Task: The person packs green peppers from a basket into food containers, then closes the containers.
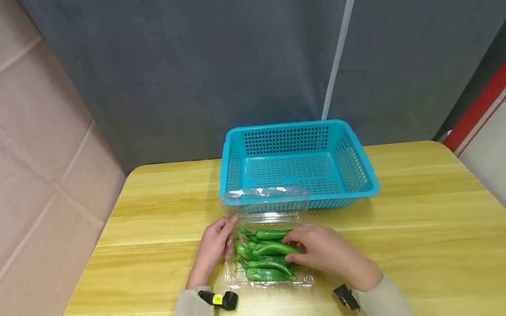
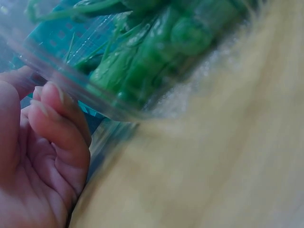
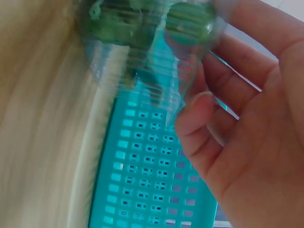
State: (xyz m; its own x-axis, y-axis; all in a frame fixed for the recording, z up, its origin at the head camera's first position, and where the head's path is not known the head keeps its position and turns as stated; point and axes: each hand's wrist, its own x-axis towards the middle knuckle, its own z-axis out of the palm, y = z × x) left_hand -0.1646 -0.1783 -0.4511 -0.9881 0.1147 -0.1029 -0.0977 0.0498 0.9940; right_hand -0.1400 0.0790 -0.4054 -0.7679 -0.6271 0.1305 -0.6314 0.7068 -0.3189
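Observation:
Several long green chili peppers lie side by side in a clear plastic clamshell box (image 1: 308,278), its lid (image 1: 266,205) folded up at the back. My left hand (image 1: 213,248) pinches the box's left edge near the hinge; in the left wrist view its fingers (image 2: 61,123) curl against the clear wall. At the box's right side, my right hand (image 1: 323,250) reaches over the rim and grips the end of a curved green chili pepper (image 1: 273,249) on top of the others. Part of that pepper is hidden behind the fingers.
Just behind the box stands a turquoise perforated plastic basket (image 1: 367,183), and the raised lid overlaps its front rim. Both are on a light wooden table (image 1: 143,250). A dark grey curtain (image 1: 181,73) hangs behind the table.

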